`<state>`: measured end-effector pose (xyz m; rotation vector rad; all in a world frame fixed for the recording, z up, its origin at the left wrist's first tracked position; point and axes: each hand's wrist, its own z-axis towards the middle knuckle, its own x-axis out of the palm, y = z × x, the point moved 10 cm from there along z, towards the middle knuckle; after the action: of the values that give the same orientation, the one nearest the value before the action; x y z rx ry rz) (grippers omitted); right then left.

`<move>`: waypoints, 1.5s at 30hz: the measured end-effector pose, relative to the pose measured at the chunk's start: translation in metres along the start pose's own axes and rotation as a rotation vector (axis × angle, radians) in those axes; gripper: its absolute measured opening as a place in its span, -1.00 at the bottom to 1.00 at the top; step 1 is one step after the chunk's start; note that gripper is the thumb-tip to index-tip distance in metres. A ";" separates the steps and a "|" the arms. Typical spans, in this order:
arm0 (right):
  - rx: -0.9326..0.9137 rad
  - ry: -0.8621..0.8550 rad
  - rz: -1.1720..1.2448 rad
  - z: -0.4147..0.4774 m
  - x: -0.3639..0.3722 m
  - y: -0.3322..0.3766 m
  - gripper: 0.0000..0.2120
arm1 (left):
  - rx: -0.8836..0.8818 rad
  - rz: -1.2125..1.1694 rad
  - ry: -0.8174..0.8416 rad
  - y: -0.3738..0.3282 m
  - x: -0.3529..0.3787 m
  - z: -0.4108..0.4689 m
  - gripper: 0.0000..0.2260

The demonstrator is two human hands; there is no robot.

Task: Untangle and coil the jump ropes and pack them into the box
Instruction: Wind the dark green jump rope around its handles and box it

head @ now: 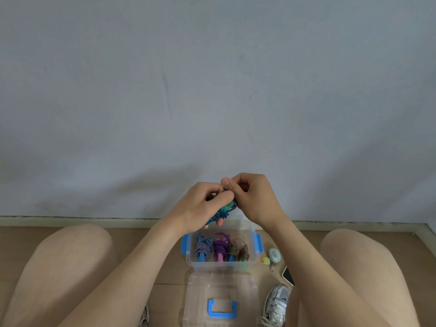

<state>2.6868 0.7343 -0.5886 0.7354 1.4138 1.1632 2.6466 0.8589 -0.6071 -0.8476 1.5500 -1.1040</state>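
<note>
A: Setting: plain grey-blue wall (212,90), tan wooden floor (146,232), person seated with knees apart. A clear box (236,265) with blue latches stands open on the floor between the legs. Its lid (200,293) lies flat just beside it, on the person's side.

B: Contents?

A: Three coiled ropes side by side: a striped rope (203,246) in blue and white, a purple rope (221,246), and a brownish rope (239,252) at the right end. A fourth, the teal rope (224,210), is held in the air above the box's far rim.

B: Hands?

A: The left hand (200,204) has its fingers curled round the teal bundle. The right hand (254,199) pinches at the bundle's top end, thumb against fingertips. What it pinches is hidden; I take it for the loose tail.

B: So the coil is being finished?

A: That is my reading. To do it well:
- Clamp the wraps firmly with the left hand so that none slackens.
- Thread the tail under a turn and cinch it snug.
- Only then lower the bundle in beside the others, lying the same way.

How much room is left in the box is hard to judge from here. A tape measure (274,254) and a phone (288,276) lie to the right, uninvolved.
</note>
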 end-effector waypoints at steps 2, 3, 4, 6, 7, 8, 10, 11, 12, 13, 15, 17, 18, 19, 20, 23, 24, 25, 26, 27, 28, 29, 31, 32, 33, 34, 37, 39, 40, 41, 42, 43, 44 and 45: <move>0.002 -0.027 0.026 0.000 -0.002 0.001 -0.66 | -0.016 0.012 0.038 0.001 0.005 0.000 -0.63; 0.005 -0.031 0.033 0.000 -0.002 0.001 -0.64 | -0.028 -0.017 0.060 0.002 0.009 -0.001 -0.64; 0.009 -0.031 0.033 0.000 -0.002 0.001 -0.63 | -0.035 -0.060 0.078 0.002 0.011 -0.001 -0.65; 0.032 -0.030 0.054 -0.001 -0.003 -0.002 -0.61 | -0.024 -0.116 0.089 -0.001 0.013 -0.002 -0.68; 0.054 -0.029 0.089 -0.001 -0.003 -0.004 -0.60 | -0.016 -0.119 0.073 -0.002 0.011 -0.002 -0.71; 0.076 -0.024 0.131 -0.001 -0.002 -0.006 -0.59 | -0.013 -0.123 0.045 -0.002 0.008 -0.001 -0.74; 0.105 -0.009 0.204 -0.003 0.000 -0.006 -0.60 | 0.000 -0.181 -0.016 -0.002 0.001 0.000 -0.77; 0.117 0.003 0.240 -0.004 0.003 -0.005 -0.61 | 0.018 -0.231 -0.042 -0.004 -0.002 0.001 -0.78; 0.129 0.020 0.280 -0.006 0.005 -0.004 -0.63 | 0.041 -0.286 -0.069 -0.007 -0.005 0.002 -0.76; 0.139 0.041 0.323 -0.007 0.007 -0.003 -0.64 | 0.063 -0.334 -0.096 -0.010 -0.007 0.003 -0.75; 0.148 0.093 0.405 -0.008 0.011 -0.003 -0.71 | 0.073 -0.375 -0.148 -0.013 -0.013 0.003 -0.78; 0.159 0.137 0.445 -0.009 0.013 -0.004 -0.79 | 0.062 -0.321 -0.211 -0.010 -0.021 0.002 -0.83; 0.167 0.146 0.448 -0.010 0.013 -0.006 -0.81 | 0.060 -0.275 -0.241 -0.009 -0.026 0.001 -0.86; 0.173 0.153 0.439 -0.010 0.013 -0.007 -0.81 | 0.066 -0.233 -0.266 -0.008 -0.031 0.000 -0.87; 0.173 0.160 0.426 -0.011 0.013 -0.008 -0.81 | 0.074 -0.197 -0.289 -0.008 -0.034 0.000 -0.88; 0.152 0.165 0.375 -0.011 0.011 -0.007 -0.79 | 0.111 -0.118 -0.310 -0.013 -0.038 -0.002 -0.87; 0.131 0.154 0.350 -0.011 0.009 -0.005 -0.79 | 0.122 -0.098 -0.308 -0.015 -0.037 -0.002 -0.87; 0.100 0.133 0.316 -0.010 0.006 -0.003 -0.79 | 0.130 -0.074 -0.311 -0.016 -0.036 -0.002 -0.86; 0.068 0.103 0.284 -0.009 0.004 0.000 -0.80 | 0.134 -0.051 -0.316 -0.016 -0.036 -0.002 -0.86; 0.043 0.071 0.268 -0.009 0.002 0.002 -0.81 | 0.133 -0.040 -0.323 -0.016 -0.036 -0.002 -0.86; 0.035 0.042 0.283 -0.010 0.001 0.002 -0.82 | 0.128 -0.043 -0.331 -0.015 -0.037 -0.002 -0.85; 0.041 0.016 0.327 -0.010 0.001 0.000 -0.83 | 0.124 -0.055 -0.339 -0.015 -0.038 -0.001 -0.84; 0.079 -0.029 0.452 -0.010 0.001 -0.005 -0.86 | 0.113 -0.081 -0.347 -0.014 -0.040 -0.001 -0.83; 0.097 -0.053 0.493 -0.010 0.000 -0.008 -0.87 | 0.112 -0.082 -0.343 -0.013 -0.039 0.000 -0.84; 0.108 -0.073 0.499 -0.010 -0.001 -0.011 -0.88 | 0.117 -0.069 -0.339 -0.013 -0.038 0.000 -0.84; 0.112 -0.082 0.480 -0.009 -0.002 -0.012 -0.88 | 0.122 -0.044 -0.335 -0.014 -0.036 0.001 -0.85; 0.123 -0.060 0.458 -0.008 -0.001 -0.010 -0.84 | 0.124 0.004 -0.342 -0.013 -0.035 0.001 -0.87; 0.132 -0.048 0.450 -0.009 0.000 -0.008 -0.81 | 0.118 0.001 -0.348 -0.013 -0.038 0.001 -0.87; 0.129 -0.043 0.444 -0.009 0.000 -0.006 -0.81 | 0.116 -0.007 -0.347 -0.013 -0.039 0.000 -0.87; 0.125 -0.037 0.446 -0.010 0.001 -0.005 -0.81 | 0.118 -0.015 -0.344 -0.013 -0.040 0.001 -0.88; 0.120 -0.029 0.457 -0.010 0.001 -0.004 -0.81 | 0.127 -0.014 -0.339 -0.013 -0.040 0.001 -0.88; 0.112 -0.023 0.468 -0.011 0.001 -0.002 -0.82 | 0.142 -0.004 -0.333 -0.014 -0.040 0.001 -0.89; 0.101 -0.024 0.470 -0.011 0.000 0.000 -0.83 | 0.155 0.012 -0.325 -0.015 -0.039 0.001 -0.90; 0.083 -0.033 0.450 -0.011 -0.002 0.002 -0.84 | 0.163 0.024 -0.322 -0.016 -0.039 0.001 -0.90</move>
<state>2.6761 0.7307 -0.5869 1.1675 1.3109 1.4314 2.6568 0.8888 -0.5798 -0.8466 1.1850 -1.0058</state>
